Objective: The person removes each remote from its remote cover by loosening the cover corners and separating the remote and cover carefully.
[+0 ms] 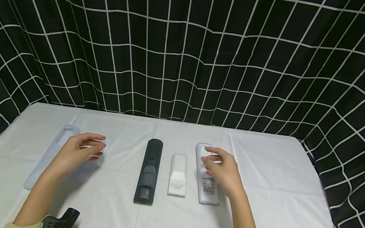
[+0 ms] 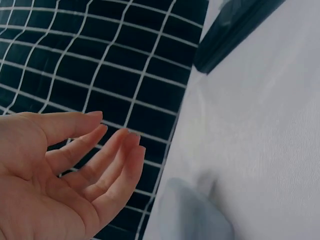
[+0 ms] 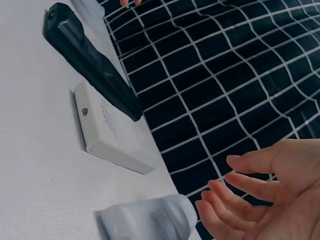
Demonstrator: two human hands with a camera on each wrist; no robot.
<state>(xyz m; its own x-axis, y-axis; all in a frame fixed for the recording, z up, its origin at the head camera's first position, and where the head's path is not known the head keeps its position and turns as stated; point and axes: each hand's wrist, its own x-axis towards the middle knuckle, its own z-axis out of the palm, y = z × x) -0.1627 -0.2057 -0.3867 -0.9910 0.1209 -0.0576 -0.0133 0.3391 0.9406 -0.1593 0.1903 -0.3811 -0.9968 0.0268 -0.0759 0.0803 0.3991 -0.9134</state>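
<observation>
My left hand (image 1: 76, 152) hovers over the left of the table, fingers loosely bent, nothing between them. Below it lie a long pale translucent remote sleeve (image 1: 47, 162) and another translucent piece (image 1: 84, 173), partly hidden by the hand. My right hand (image 1: 224, 172) is held above a remote control in a clear sleeve (image 1: 207, 185), covering part of it; its relaxed fingers hold nothing in the right wrist view. Between the hands, a black remote control (image 1: 148, 170) and a smaller white remote control (image 1: 178, 176) lie back side up.
A white cloth (image 1: 259, 214) with faint creases covers the table. Behind and along the sides hangs a black curtain (image 1: 190, 54) with a white grid. Each wrist wears a black camera mount, the left one (image 1: 60, 221) near the table's front.
</observation>
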